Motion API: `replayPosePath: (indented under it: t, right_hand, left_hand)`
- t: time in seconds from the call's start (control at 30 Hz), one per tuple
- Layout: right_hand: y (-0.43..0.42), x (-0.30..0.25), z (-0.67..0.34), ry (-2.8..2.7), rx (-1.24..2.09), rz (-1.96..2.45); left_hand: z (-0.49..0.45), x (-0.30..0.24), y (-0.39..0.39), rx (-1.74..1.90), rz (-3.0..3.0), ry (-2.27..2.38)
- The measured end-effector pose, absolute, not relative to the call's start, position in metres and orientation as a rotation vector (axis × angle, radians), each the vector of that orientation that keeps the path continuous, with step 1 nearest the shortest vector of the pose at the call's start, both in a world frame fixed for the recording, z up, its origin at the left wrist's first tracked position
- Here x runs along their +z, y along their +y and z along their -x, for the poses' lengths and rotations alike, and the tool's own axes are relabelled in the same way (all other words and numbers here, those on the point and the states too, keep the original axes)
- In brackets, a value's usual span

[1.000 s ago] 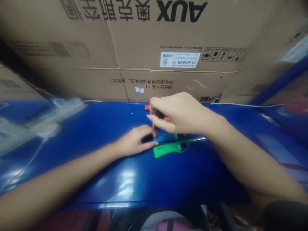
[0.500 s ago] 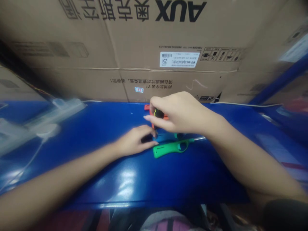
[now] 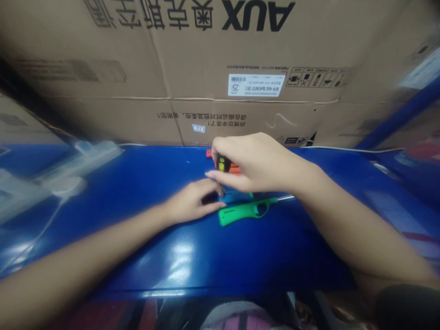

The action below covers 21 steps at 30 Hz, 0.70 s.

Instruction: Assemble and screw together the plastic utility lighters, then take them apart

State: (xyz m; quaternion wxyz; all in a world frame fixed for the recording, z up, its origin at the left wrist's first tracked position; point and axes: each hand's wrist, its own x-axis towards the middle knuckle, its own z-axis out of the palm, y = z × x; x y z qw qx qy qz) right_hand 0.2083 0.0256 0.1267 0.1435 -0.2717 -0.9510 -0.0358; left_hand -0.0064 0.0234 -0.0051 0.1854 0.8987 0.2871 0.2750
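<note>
My right hand [image 3: 263, 160] is closed round the black and yellow handle of a screwdriver [image 3: 222, 164]. The tool stands upright, and its thin shaft points down at a blue lighter [image 3: 235, 197]. My left hand [image 3: 197, 200] pinches the near end of that blue lighter on the table. Just in front of it lies a green long-necked lighter [image 3: 242, 211], its metal tube pointing right under my right wrist. Behind the screwdriver, red-orange lighters [image 3: 235, 170] show partly; my right hand hides the rest of them.
A blue tabletop [image 3: 144, 256] carries everything. A large cardboard box [image 3: 192, 82] with upside-down print stands along its back edge. At the left are a white power strip [image 3: 92, 160] and a plug with its cable [image 3: 68, 187]. A thin white cord [image 3: 343, 149] runs along the back right.
The screwdriver handle has turned a little in my right fingers, so its yellow part faces me more. My left hand and the green lighter stay where they were.
</note>
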Motion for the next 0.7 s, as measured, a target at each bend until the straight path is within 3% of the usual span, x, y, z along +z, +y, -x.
replayPosePath:
  t: [0.7]
  right_hand:
    - [0.0205,0.1314,-0.2081,-2.749,-0.107,0.799]
  left_hand:
    - [0.0060,-0.0058,0.0239,0.792,-2.541,0.810]
